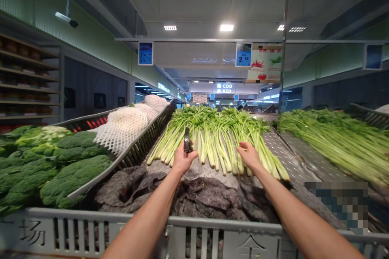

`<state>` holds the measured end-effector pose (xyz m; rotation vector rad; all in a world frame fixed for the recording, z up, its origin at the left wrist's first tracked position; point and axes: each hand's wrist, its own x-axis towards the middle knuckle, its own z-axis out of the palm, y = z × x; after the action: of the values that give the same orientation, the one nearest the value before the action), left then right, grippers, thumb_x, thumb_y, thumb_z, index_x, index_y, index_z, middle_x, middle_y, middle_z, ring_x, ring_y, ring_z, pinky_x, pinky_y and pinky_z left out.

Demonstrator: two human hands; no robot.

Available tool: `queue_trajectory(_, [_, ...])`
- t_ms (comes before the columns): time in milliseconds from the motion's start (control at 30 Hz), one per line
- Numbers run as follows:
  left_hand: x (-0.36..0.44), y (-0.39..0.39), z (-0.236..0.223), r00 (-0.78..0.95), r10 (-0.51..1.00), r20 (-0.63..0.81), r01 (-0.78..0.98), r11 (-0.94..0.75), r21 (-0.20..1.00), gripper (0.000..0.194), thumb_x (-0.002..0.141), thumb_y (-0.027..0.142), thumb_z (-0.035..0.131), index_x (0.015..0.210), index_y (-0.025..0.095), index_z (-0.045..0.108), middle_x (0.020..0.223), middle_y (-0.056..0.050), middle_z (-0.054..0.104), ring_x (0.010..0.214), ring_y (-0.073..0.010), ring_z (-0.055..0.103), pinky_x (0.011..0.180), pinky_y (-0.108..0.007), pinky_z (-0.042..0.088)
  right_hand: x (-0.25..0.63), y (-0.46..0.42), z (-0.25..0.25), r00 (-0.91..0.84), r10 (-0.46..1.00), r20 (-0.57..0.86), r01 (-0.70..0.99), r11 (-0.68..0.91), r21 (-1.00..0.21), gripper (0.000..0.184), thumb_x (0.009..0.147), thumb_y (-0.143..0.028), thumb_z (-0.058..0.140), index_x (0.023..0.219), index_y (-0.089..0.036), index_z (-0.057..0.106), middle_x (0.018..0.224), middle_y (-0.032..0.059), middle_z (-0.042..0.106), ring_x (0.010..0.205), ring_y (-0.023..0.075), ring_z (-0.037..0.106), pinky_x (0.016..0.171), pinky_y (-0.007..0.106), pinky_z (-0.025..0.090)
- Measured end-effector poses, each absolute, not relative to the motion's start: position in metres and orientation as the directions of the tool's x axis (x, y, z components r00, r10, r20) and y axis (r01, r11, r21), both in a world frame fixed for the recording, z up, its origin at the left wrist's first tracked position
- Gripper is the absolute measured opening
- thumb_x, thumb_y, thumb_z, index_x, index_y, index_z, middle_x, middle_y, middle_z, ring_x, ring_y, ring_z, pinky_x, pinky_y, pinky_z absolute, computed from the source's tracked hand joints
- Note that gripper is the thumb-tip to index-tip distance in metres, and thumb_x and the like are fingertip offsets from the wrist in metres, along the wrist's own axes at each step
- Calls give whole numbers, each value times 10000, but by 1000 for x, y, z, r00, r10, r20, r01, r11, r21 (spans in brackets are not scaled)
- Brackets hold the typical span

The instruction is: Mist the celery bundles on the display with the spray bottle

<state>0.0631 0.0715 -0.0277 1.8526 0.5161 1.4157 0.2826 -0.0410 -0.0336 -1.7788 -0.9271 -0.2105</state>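
Observation:
My left hand point(184, 158) is closed around a small black handheld tool point(187, 141) that points up and away from me; its exact kind is unclear. It hovers over the near ends of the celery point(215, 145), which lies in a row with pale stalks towards me and leaves at the back. My right hand point(249, 156) is at the right part of the row, fingers loosely bent and apart beside the stalks. Whether the fingertips touch the celery I cannot tell. Below both hands, a crumpled dark grey cloth point(209, 200) lies along the front.
A grey slotted crate wall point(182, 234) runs across the front. On the left are broccoli point(80, 174) and net-wrapped produce point(127, 123) behind a slanted black divider point(146, 141). A mirror point(331, 145) on the right reflects celery. Price signs point(243, 54) hang overhead.

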Motion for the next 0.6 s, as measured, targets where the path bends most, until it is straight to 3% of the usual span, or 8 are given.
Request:
queue_trajectory(300, [65,68,-30,349,661,664,-166,-654,738,372,537,237,600,890,157,514,733,1,574,727,-165,562,675,-285,424,275,-39,-37,634,562,530,725,-194,-661,362,692,-283,434,992,-125,563,999,82,602,903,174,556,805,283,400])
queue_trajectory(600, [69,63,-33,474,595,649,-159,-667,728,269,558,201,568,819,153,524,702,8,561,718,-152,552,692,-279,430,276,-40,-40,676,516,526,691,-196,-696,373,680,-301,443,995,-142,564,997,92,592,884,199,557,797,334,403])
